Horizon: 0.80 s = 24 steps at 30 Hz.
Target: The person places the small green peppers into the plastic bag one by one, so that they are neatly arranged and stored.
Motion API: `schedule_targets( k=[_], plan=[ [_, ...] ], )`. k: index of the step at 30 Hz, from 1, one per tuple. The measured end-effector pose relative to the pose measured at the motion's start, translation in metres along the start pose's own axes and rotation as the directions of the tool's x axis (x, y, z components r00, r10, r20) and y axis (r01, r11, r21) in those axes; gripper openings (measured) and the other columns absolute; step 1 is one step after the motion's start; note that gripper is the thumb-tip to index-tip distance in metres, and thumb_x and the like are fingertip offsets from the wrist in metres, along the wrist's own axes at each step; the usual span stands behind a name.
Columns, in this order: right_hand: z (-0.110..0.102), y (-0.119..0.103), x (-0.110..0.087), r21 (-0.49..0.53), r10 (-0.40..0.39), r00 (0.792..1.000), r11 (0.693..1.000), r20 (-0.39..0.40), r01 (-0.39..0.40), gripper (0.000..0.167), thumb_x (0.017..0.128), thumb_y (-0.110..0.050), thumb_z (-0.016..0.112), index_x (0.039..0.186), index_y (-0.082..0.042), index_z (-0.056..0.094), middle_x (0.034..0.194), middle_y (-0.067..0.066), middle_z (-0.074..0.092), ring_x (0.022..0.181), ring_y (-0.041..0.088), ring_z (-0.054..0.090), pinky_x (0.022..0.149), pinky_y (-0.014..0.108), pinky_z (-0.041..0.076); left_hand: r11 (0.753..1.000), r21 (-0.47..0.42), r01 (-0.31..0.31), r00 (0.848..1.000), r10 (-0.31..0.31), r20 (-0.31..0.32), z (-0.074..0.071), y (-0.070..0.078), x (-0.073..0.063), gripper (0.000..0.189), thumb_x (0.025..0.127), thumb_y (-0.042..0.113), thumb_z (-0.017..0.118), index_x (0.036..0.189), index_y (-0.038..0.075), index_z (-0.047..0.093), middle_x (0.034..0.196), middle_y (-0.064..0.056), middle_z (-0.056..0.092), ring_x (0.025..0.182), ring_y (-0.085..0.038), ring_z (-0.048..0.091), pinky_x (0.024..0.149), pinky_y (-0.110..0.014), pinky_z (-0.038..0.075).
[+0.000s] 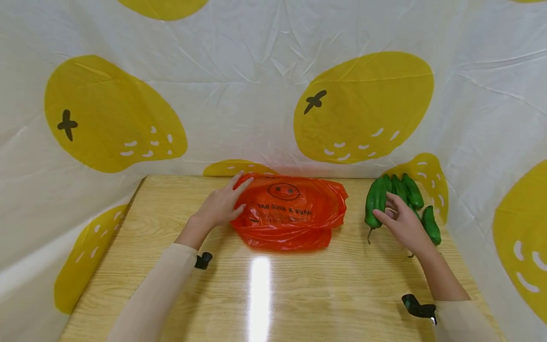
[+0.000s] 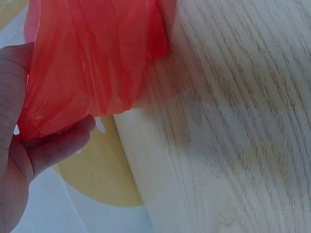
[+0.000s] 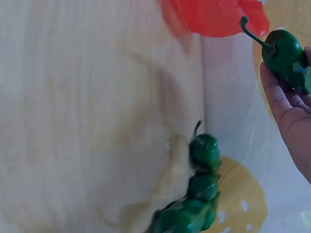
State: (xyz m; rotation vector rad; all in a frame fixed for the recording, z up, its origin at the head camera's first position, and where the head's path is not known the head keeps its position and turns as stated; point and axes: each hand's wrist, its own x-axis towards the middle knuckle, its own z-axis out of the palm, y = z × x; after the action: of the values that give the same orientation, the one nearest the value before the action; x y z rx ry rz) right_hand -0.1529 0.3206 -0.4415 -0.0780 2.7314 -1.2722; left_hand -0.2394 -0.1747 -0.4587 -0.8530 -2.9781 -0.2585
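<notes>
Done: one green pepper (image 1: 374,202) lifted, right of centre, gripped in the right hand's (image 1: 403,223) curled fingers. Remaining: other peppers (image 1: 412,192) on the bench (image 1: 307,294), at right. Left hand (image 1: 217,206): fingers spread, touching red bag (image 1: 290,211), centre. Bag print (image 1: 285,207), mirrored: "HAVE A NICE DAY"; smaller lines illegible.

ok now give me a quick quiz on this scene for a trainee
1. Which hand holds a green chili pepper?
2. True or false: the left hand rests on a green chili pepper.
3. Fill the gap: in the head view, the red plastic bag lies to the ____ of the held green chili pepper.

Key: 1. the right hand; 2. false, the left hand touches the red plastic bag; 3. left.
</notes>
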Motion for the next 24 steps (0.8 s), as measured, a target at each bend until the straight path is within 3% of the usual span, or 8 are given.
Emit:
schedule_targets(
  k=[6, 13, 24],
  plan=[
    [-0.001, -0.018, 0.009, -0.003, -0.032, 0.999, 0.999, 0.016, 0.033, 0.086, 0.106, -0.042, 0.056, 0.166, -0.002, 0.009, 0.160, 0.038, 0.030, 0.141, 0.057, 0.040, 0.106, 0.067, 0.041, 1.000, -0.015, -0.001, 1.000, 0.001, -0.001, 0.001, -0.001, 0.000, 0.083, 0.097, 0.027, 0.070, 0.166, 0.024, 0.024, 0.172, -0.016, 0.019, 0.043, -0.011, 0.038, 0.042, -0.025, 0.036],
    [0.001, -0.040, 0.019, 0.009, -0.109, 0.994, 0.994, 0.019, 0.109, 0.075, 0.106, -0.040, 0.057, 0.166, -0.011, 0.022, 0.154, 0.027, 0.045, 0.140, 0.049, 0.046, 0.109, 0.061, 0.041, 0.999, -0.042, -0.002, 1.000, 0.002, -0.004, 0.002, 0.000, 0.000, 0.084, 0.097, 0.025, 0.071, 0.166, 0.022, 0.025, 0.172, -0.016, 0.018, 0.044, -0.012, 0.039, 0.043, -0.026, 0.037],
    [0.011, -0.072, 0.039, -0.041, -0.184, 0.977, 0.981, 0.108, 0.190, 0.069, 0.106, -0.033, 0.059, 0.162, -0.003, 0.031, 0.146, 0.028, 0.055, 0.129, 0.046, 0.057, 0.102, 0.060, 0.050, 0.998, -0.069, 0.008, 1.000, -0.007, 0.011, 0.002, 0.000, -0.001, 0.084, 0.097, 0.024, 0.071, 0.166, 0.022, 0.024, 0.172, -0.016, 0.017, 0.044, -0.013, 0.041, 0.045, -0.026, 0.039]
  ],
)
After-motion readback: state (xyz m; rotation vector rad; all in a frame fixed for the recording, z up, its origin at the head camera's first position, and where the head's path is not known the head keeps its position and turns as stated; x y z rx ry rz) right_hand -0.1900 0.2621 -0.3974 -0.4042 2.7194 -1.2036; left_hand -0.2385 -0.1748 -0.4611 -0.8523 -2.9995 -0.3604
